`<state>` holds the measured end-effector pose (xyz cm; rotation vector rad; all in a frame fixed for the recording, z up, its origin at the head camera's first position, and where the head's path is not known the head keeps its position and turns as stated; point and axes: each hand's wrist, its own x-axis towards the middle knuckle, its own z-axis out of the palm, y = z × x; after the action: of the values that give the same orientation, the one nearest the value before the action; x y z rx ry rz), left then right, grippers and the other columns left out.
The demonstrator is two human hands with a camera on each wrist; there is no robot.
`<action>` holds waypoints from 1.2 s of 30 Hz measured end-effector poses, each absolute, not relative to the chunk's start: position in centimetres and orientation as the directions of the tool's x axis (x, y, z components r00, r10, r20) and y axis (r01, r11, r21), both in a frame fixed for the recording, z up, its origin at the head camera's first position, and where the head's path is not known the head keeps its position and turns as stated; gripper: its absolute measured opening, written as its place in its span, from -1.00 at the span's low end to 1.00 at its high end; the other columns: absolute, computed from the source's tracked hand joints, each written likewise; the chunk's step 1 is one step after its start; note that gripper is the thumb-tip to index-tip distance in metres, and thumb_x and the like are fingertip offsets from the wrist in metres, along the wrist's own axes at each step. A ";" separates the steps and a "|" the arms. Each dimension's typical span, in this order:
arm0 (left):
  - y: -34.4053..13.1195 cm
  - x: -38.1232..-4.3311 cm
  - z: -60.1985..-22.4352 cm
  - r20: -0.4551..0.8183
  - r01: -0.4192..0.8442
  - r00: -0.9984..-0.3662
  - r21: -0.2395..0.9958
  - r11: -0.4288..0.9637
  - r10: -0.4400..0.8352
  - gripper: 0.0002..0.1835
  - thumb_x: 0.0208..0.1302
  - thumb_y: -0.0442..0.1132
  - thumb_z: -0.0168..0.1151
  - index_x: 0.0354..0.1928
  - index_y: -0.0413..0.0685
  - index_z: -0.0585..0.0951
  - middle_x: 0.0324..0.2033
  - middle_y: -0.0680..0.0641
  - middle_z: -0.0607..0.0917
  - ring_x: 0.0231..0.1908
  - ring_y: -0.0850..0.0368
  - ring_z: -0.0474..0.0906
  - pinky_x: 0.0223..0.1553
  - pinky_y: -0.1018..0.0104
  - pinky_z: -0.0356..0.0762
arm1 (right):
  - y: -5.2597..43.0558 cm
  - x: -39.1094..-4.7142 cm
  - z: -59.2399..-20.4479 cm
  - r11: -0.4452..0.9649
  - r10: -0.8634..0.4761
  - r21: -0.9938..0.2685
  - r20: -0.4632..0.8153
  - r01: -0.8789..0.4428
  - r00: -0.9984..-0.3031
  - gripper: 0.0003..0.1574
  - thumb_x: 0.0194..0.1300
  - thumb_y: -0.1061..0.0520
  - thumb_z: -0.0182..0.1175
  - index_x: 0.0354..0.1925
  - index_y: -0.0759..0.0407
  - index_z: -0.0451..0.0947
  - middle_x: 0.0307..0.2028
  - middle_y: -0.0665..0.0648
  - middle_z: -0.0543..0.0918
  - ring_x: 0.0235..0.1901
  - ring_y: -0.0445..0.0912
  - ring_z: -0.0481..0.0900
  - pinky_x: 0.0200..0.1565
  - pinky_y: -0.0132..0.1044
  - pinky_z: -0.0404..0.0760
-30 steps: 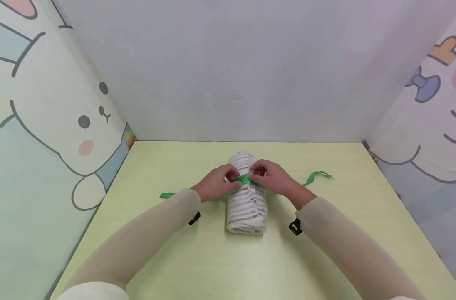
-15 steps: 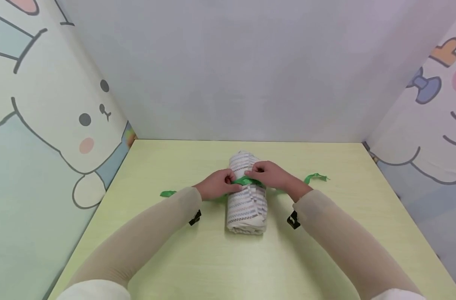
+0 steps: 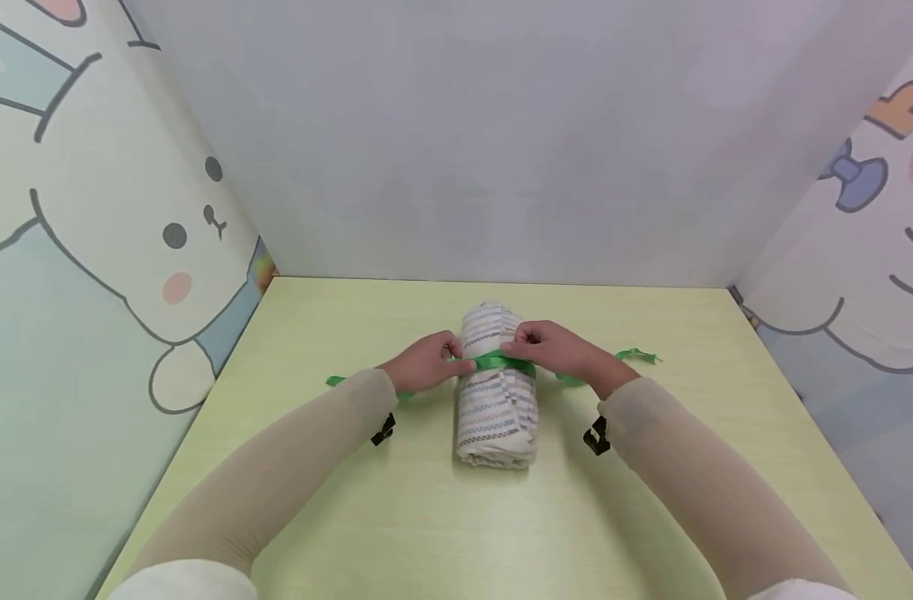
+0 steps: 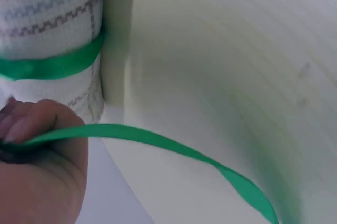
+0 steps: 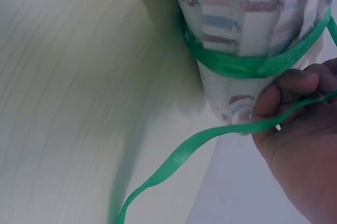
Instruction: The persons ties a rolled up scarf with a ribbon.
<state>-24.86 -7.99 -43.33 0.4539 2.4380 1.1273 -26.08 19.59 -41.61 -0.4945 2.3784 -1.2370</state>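
A rolled white cloth with striped bands lies lengthwise on the table, a green ribbon wrapped round its middle. At the roll's left side my left hand pinches one end of the ribbon between thumb and curled fingers. My right hand grips the other end above the roll's right side. In the left wrist view the ribbon's tail trails out from the left fist. Another tail hangs from the right fingers in the right wrist view. The ribbon's crossing is partly hidden by the right thumb.
The pale yellow table reaches a grey back wall. Side panels with cartoon drawings flank it, a white rabbit on the left. The ribbon's far right end shows beyond the right wrist.
My left hand has drawn left, off the top of the roll to its side, and the ribbon's middle lies flatter and straighter. My right hand has shifted slightly right, still holding the ribbon.
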 end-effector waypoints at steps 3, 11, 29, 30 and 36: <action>-8.3 -24.8 -43.1 -0.220 0.132 -0.856 0.783 0.609 0.468 -0.61 0.47 0.08 0.28 -0.25 -0.14 0.57 -0.50 0.03 0.40 -0.47 0.13 0.30 -0.39 0.25 0.30 | 20.0 -26.3 -41.6 0.480 -0.486 -0.876 -0.223 -0.045 -0.845 -0.53 0.50 -0.16 0.24 -0.31 0.17 0.41 -0.46 0.08 0.39 -0.47 -0.02 0.35 -0.34 -0.15 0.42; -8.5 -24.0 -42.6 -0.211 0.143 -0.842 0.799 0.584 0.496 -0.60 0.55 0.00 0.18 -0.24 -0.25 0.60 -0.49 0.03 0.43 -0.46 0.13 0.30 -0.36 0.25 0.28 | 21.3 -26.3 -41.7 0.558 -0.492 -0.829 -0.342 0.011 -0.800 -0.47 0.54 -0.17 0.17 -0.25 0.31 0.49 -0.62 -0.01 0.26 -0.62 -0.09 0.19 -0.39 -0.19 0.35; -8.9 -23.7 -42.2 -0.259 0.093 -0.878 0.733 0.673 0.403 -0.55 0.58 0.13 0.06 -0.42 -0.01 0.43 -0.57 0.04 0.34 -0.55 0.11 0.23 -0.43 0.22 0.24 | 22.8 -25.4 -42.4 0.489 -0.451 -0.872 -0.280 0.028 -0.847 -0.48 0.57 -0.16 0.14 -0.39 0.19 0.36 -0.65 -0.01 0.17 -0.64 -0.08 0.08 -0.41 -0.16 0.28; -8.8 -23.7 -42.6 -0.269 0.089 -0.878 0.722 0.686 0.397 -0.55 0.58 0.14 0.04 -0.41 -0.01 0.43 -0.56 0.03 0.35 -0.55 0.11 0.23 -0.43 0.22 0.24 | 22.8 -25.2 -42.7 0.489 -0.444 -0.872 -0.279 0.030 -0.852 -0.49 0.57 -0.16 0.13 -0.38 0.19 0.36 -0.65 -0.01 0.17 -0.65 -0.08 0.08 -0.41 -0.15 0.28; -8.6 -23.7 -44.8 -0.267 0.086 -0.887 0.705 0.704 0.376 -0.58 0.61 0.11 -0.01 -0.35 -0.04 0.45 -0.51 0.01 0.43 -0.51 0.10 0.33 -0.42 0.22 0.30 | 22.4 -24.6 -44.2 0.488 -0.404 -0.872 -0.258 0.032 -0.877 -0.42 0.59 -0.20 0.08 -0.37 0.24 0.32 -0.66 -0.02 0.16 -0.65 -0.08 0.07 -0.41 -0.11 0.29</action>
<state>-23.71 -8.57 -44.77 0.3581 2.5192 1.0138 -24.63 22.40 -44.22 -0.3088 2.3049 -1.3643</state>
